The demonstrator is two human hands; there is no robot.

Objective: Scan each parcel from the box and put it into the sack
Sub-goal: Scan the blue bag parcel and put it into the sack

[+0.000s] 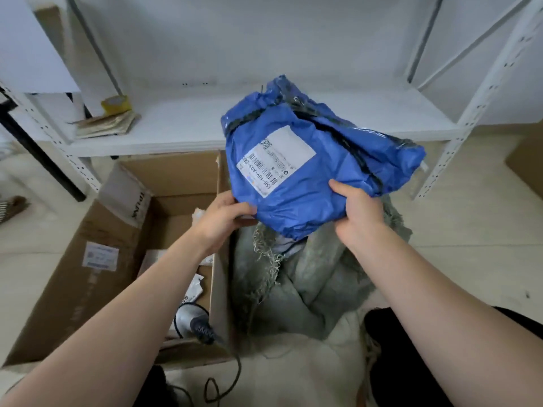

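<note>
Two hands hold one blue parcel (317,171) up in the air. The left hand (226,218) pinches the near left corner of the parcel, with its thumb on top and its other fingers tucked under, where they are hidden. The right hand (358,215) grips the near right edge the same way, thumb on top and the rest of the fingers out of sight below the blue wrap. The parcel sticks out away from both hands and tilts a bit. It has a white label (276,160) with bar codes, facing up. The parcel hangs right over the open mouth of the grey-green sack (308,277), which sits on the floor with a frayed rim. Just to the left of the sack, touching it, is the big brown box (88,259) with its flaps open. Inside the box lies a scanner (194,320), and its dark cord (232,377) runs out over the near edge. Behind it all stands a white shelf (205,124) with a yellow tape roll (116,104) on it.
</note>
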